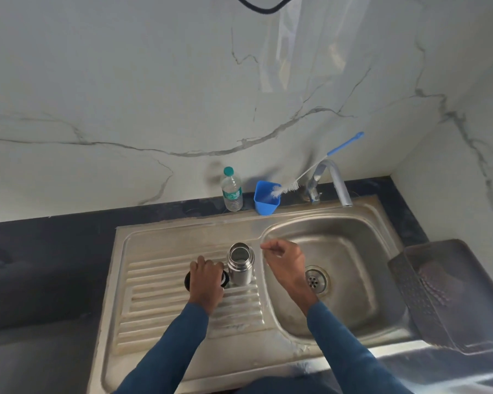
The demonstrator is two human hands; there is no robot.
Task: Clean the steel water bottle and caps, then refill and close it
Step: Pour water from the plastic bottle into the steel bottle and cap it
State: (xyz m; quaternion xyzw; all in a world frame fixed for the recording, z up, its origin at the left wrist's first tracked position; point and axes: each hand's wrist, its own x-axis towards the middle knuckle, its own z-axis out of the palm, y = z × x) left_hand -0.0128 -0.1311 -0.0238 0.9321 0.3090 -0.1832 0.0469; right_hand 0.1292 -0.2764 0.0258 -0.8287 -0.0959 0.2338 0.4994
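The steel water bottle [240, 264] stands upright and uncapped on the ribbed drainboard [165, 297], its mouth open. Just left of it, my left hand [207, 280] lies over a black cap [225, 278], fingers curled round it; only the cap's edges show. My right hand [285, 263] hovers over the sink basin's left rim, just right of the bottle mouth, fingers loosely curled with nothing seen in them. A bottle brush [288, 189] with a blue handle leans in a blue cup [265, 199] at the back.
A clear plastic water bottle [232, 191] with a green cap stands against the marble wall. The tap [335, 180] reaches over the steel sink basin [350, 251] with its drain [315, 280]. A dark plastic basket [450, 294] sits on the right counter.
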